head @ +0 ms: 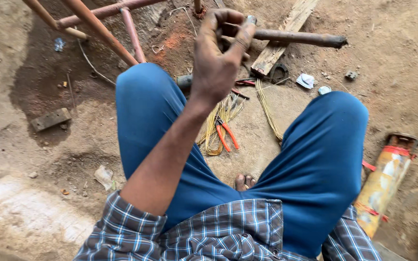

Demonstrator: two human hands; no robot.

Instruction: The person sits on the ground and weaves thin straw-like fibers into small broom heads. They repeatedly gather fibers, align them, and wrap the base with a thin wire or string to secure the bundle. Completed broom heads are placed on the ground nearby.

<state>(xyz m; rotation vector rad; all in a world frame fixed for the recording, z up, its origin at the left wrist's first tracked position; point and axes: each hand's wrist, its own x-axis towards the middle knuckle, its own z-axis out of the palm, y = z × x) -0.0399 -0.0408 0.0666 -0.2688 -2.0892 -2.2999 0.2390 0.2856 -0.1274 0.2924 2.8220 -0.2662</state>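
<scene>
My left hand point(217, 58) is raised in front of me, above my left knee point(143, 92) in blue trousers. Its fingers are curled shut around the near end of a dark, rusty metal rod point(301, 37), which runs to the right above the dirt ground. The thumb presses against the rod from the right. On the ground below the hand lie orange-handled pliers point(226, 135) on a bundle of thin yellow cane strips point(268, 110). My right hand is out of view.
A rust-red metal tube frame point(100, 30) stands at the upper left. A wooden plank point(286, 30) lies behind the rod. A brick-like block point(50, 119) sits left; a dented orange-yellow cylinder point(383, 183) lies right. My toes point(244, 181) show between my knees.
</scene>
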